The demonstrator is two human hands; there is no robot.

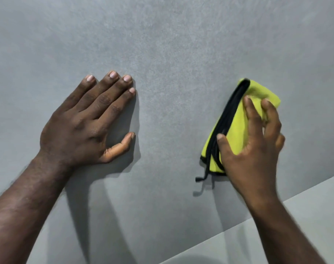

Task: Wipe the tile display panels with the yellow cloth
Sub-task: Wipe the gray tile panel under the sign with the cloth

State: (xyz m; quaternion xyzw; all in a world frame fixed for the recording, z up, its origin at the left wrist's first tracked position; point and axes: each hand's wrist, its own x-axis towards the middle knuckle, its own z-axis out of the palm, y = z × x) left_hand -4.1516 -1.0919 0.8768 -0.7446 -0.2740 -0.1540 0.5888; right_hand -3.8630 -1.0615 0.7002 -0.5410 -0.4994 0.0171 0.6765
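In the head view, we see the yellow cloth [236, 134] folded into a thick pad and held flat against the grey tile panel [172, 54], which fills nearly the whole frame. Our right hand [252, 149] covers the cloth's lower right part. Its fingers are bent and fanned over the yellow face, and the thumb is set on the black edging [231, 115] along the cloth's left side, so the pad is gripped and pressed to the panel at once. A loose black tail [202, 176] hangs off the cloth's bottom left corner.

Well to the left of the cloth, our left hand [86, 121] lies flat on the same panel, fingers straight and close together, thumb out to the side, holding nothing. Below and to the right of the cloth a paler surface [315, 206] meets the panel along a slanted edge.

We judge the cloth soft, light and limp, and likely to unfold or bunch if taken by one corner. It is best held as it is now, with the palm over the folded layers and the thumb pinning the stacked edges. The panel looks hard and smooth, so the cloth should glide under modest pressure.
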